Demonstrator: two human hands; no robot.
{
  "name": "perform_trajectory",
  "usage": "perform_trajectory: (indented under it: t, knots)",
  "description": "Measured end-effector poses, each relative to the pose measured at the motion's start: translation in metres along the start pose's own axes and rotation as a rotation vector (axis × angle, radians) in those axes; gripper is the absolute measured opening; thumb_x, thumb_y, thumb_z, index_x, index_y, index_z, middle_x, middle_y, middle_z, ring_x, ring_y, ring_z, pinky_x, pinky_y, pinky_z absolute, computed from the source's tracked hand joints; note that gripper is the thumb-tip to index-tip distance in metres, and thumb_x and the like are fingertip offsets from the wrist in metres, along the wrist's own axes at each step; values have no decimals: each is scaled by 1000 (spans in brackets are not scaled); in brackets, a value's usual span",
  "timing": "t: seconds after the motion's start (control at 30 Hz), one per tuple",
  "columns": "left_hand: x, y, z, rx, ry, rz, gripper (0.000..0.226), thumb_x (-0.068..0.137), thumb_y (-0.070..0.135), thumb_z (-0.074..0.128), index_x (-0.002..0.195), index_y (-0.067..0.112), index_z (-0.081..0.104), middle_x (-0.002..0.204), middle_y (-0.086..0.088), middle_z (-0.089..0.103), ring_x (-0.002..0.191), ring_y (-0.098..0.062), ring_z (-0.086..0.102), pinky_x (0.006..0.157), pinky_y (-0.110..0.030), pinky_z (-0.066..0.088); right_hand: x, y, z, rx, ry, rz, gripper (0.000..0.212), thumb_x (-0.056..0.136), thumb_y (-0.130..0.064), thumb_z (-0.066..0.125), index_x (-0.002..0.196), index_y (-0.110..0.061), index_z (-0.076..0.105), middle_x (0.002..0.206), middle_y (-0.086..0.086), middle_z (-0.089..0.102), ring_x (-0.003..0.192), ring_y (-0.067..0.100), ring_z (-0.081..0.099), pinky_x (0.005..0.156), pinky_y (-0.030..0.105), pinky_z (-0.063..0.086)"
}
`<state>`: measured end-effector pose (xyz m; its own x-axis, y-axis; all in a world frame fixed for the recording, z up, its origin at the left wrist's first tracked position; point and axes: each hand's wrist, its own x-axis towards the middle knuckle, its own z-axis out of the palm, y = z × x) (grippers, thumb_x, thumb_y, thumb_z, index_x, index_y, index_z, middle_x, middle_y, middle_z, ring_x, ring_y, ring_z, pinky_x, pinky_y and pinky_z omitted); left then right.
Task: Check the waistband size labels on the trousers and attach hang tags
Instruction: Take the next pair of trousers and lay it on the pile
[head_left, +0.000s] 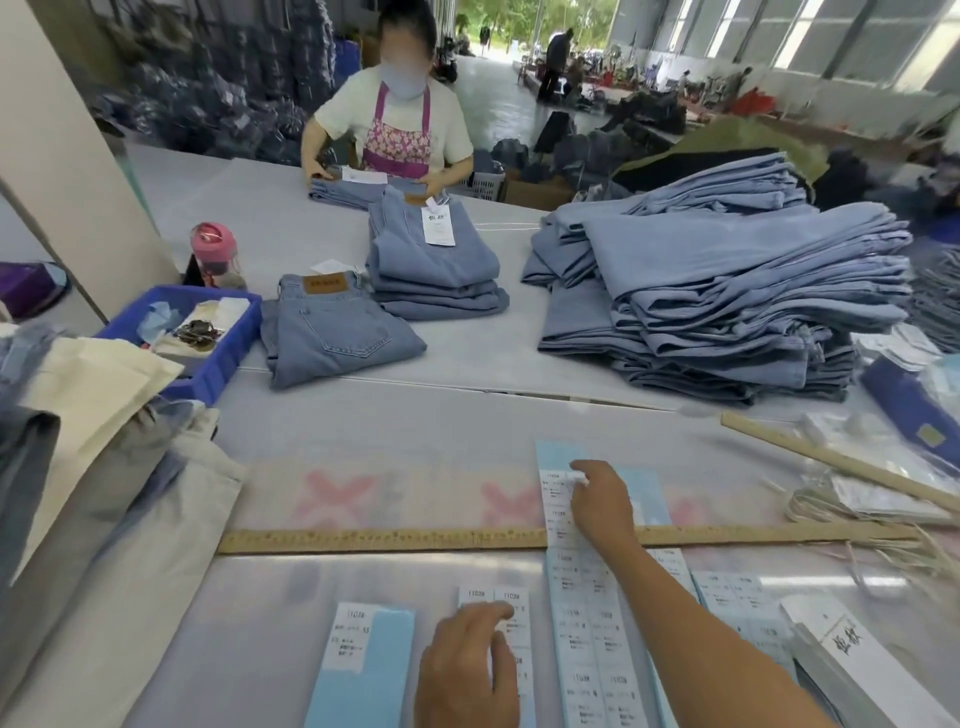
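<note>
Two stacks of pale blue trousers dominate the grey desk (322, 447): the big pile of trousers (727, 291) at the right, loosely folded and many layers high, and a neater folded stack (431, 260) in the middle, whose top pair carries a white hang tag (439, 224) near a brown waistband patch. Just left of that stack lies a single folded pair (332, 332), back pocket up, with its own brown leather patch at the waistband. At the left edge sits a blue bin (218, 364) of small items, with a pink-lidded bottle (215, 254) behind it. Across the near desk runs a long wooden ruler (384, 540). Over it lies a long label sheet (576, 587), light blue backing with white printed size stickers in two columns. The right hand (597, 499) reaches to the sheet's far end, its grip clamped on one white sticker (576, 477) between fingertip and thumb. The left hand (467, 670) rests with straight fingers on a shorter sticker strip (493, 597). Beside it lies another blue strip (363, 665) bearing one sticker. Across the desk, a person in an apron (397, 140) handles more trousers.
</note>
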<state>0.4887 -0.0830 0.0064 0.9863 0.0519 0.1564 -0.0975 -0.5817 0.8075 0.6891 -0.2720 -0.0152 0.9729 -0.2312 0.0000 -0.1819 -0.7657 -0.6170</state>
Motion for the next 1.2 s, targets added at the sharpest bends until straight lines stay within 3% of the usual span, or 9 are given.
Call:
perform_trajectory:
  t: [0.07, 0.13, 0.27, 0.4, 0.67, 0.77, 0.87, 0.97, 1.2]
  knots:
    - [49, 3, 17, 14, 3, 29, 28, 96, 10, 62, 118, 26, 72, 120, 17, 65, 114, -4, 56, 102, -24, 45, 14, 11, 2, -70, 0, -57, 40, 101, -4, 48, 140, -10, 57, 150, 5, 49, 139, 25, 41, 114, 34, 32]
    - [94, -6, 39, 83, -81, 155, 31, 105, 18, 47, 128, 27, 66, 129, 17, 60, 121, -5, 51, 105, -22, 37, 20, 25, 9, -142, -39, -151, 39, 102, -8, 50, 141, -8, 56, 149, 8, 49, 139, 27, 41, 115, 31, 29]
    - [174, -22, 79, 183, -167, 274, 35, 106, 20, 46, 138, 20, 62, 146, 5, 55, 136, -14, 46, 110, -27, 31, 23, 49, 29, -152, 57, -202, 38, 103, -14, 51, 140, -9, 59, 146, 7, 54, 136, 24, 43, 116, 33, 32]
    - [219, -42, 113, 406, -307, 346, 54, 106, 39, 45, 156, 21, 37, 167, 1, 26, 154, -17, 20, 124, -36, 13, 24, 56, 35, -143, 106, -246, 38, 104, -16, 51, 140, -11, 60, 145, 4, 55, 135, 21, 43, 115, 32, 33]
    - [220, -67, 134, 579, -291, 339, 79, 94, 67, 24, 161, 25, 22, 170, 5, 15, 156, -14, 6, 127, -41, -1, 23, 49, 22, 55, 162, -192, 35, 100, -10, 53, 133, -19, 62, 136, 0, 55, 131, 17, 39, 108, 20, 27]
    - [221, -67, 133, 565, -286, 341, 79, 94, 68, 25, 160, 24, 24, 170, 4, 16, 156, -14, 8, 127, -41, 0, 32, 50, 13, -77, 191, -315, 27, 95, -6, 63, 120, -10, 71, 117, 4, 59, 116, 20, 44, 100, 25, 36]
    - [221, -68, 133, 555, -275, 340, 80, 95, 69, 27, 160, 23, 25, 169, 4, 19, 156, -13, 10, 128, -40, 1, 39, 48, 18, -199, -1, -378, 26, 96, -12, 64, 121, -7, 71, 119, 7, 58, 115, 25, 44, 101, 31, 37]
    - [221, -67, 133, 559, -266, 333, 84, 94, 72, 23, 160, 20, 25, 169, 4, 20, 156, -12, 11, 128, -40, 2, 40, 48, 23, -216, -28, -403, 19, 98, -15, 63, 109, -3, 72, 114, 7, 58, 109, 26, 46, 97, 40, 41]
    - [222, -68, 134, 550, -256, 335, 86, 93, 74, 25, 160, 20, 26, 168, 3, 21, 155, -12, 11, 128, -39, 2, 46, 40, 16, -190, -55, -343, 28, 96, -18, 67, 121, -6, 70, 118, 5, 60, 113, 23, 49, 93, 23, 34]
